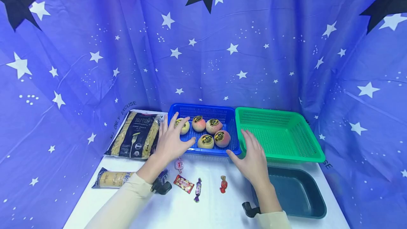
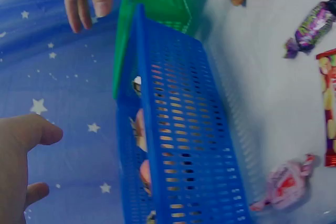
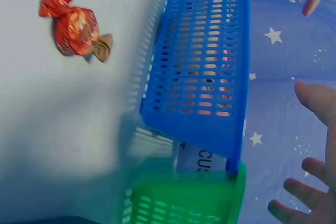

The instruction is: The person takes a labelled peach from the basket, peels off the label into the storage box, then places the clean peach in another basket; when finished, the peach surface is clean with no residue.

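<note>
Blue basket (image 1: 233, 140), holding five round peach-coloured fruits (image 1: 206, 141) with dark stickers, sits at the far middle of the white table (image 1: 210, 204), its right wall touching the green basket (image 1: 313, 151). We have both hands spread at its near corners: our left hand (image 1: 170, 140) hovers over the near-left rim, our right hand (image 1: 252, 156) by the near-right corner, fingers straight and apart, gripping nothing.

We judge the basket light, thin perforated plastic that may flex, with fruit free to roll if it tilts. The rolled rim on the two short sides looks the best hold, kept level.

Room is tight right, against the green basket, and left, near the pasta bag (image 1: 136, 135). Near us lie wrapped sweets (image 1: 183, 183) and a dark tray (image 1: 295, 193); the bare tabletop is between them.
</note>
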